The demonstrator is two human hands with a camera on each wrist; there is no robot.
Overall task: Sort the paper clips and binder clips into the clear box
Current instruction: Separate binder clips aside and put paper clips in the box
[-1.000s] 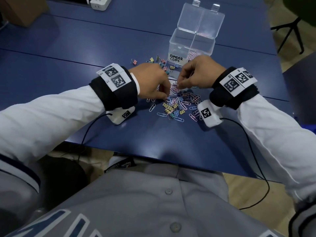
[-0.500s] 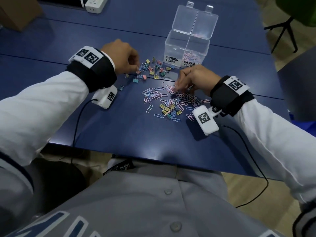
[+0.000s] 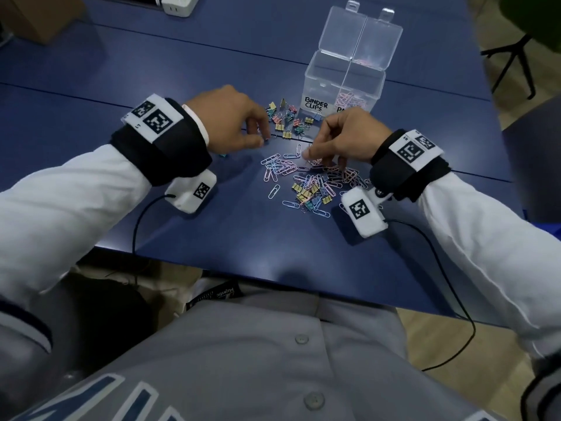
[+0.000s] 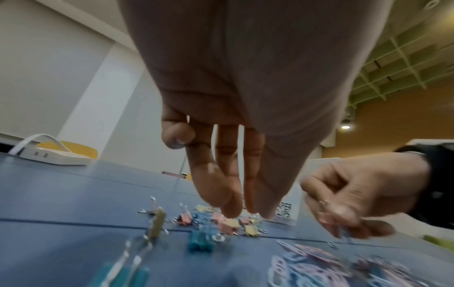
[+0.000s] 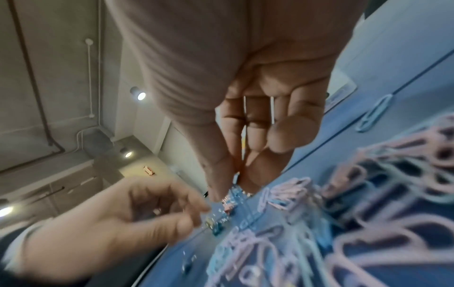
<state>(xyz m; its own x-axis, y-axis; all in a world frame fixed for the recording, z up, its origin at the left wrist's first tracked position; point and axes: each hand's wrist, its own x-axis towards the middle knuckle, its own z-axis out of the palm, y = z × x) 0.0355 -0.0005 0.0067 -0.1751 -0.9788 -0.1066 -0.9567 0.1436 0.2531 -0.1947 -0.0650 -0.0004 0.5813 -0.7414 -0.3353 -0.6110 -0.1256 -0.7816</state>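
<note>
1. Clear plastic box (image 3: pixel 328 83) stands far right on my blue table (image 3: pixel 212 238), hinged lid up, thin wire paper clips inside its right compartment.
2. My left hand (image 3: pixel 233 120) hangs with loosely curled fingers, holding nothing, beside the small folded-metal binder clips (image 3: pixel 287 120).
3. My right hand (image 3: pixel 343 138) is curled over the loose paper clips (image 3: pixel 303 174); I cannot tell if it pinches one.

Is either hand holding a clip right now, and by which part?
Left hand: nothing visibly held, fingers over the binder clips. Right hand: cannot tell; fingertips down in the paper clips.
</note>
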